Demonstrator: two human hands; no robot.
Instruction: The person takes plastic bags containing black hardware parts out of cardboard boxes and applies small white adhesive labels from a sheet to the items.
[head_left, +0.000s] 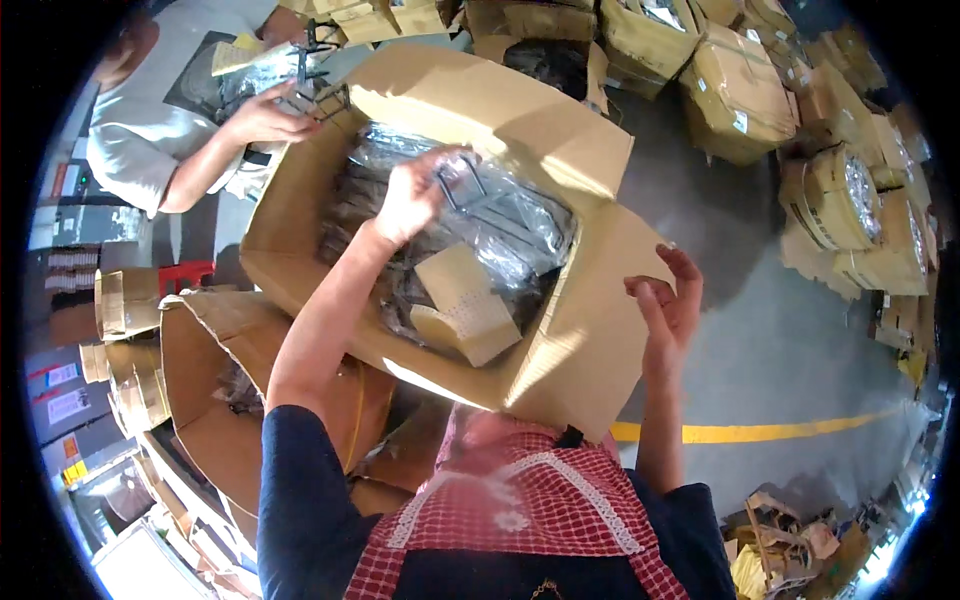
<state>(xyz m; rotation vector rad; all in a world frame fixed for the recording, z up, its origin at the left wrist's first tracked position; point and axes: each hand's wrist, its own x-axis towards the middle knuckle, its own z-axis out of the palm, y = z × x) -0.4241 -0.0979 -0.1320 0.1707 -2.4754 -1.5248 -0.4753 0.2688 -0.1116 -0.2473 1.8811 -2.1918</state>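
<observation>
Okay, left hand pinches a black frame over the box; right hand is empty, fingers apart, at 3 o'clock.
Frame sits toward 12 o'clock, above plastic bags; its bars could snag loose plastic, or the one-sided pinch could let it twist and drop. Free end points roughly 5 o'clock; long axis seems 11-to-5, fingers hide part. Cardboard piece lies toward 6 o'clock, another possible catch.
</observation>
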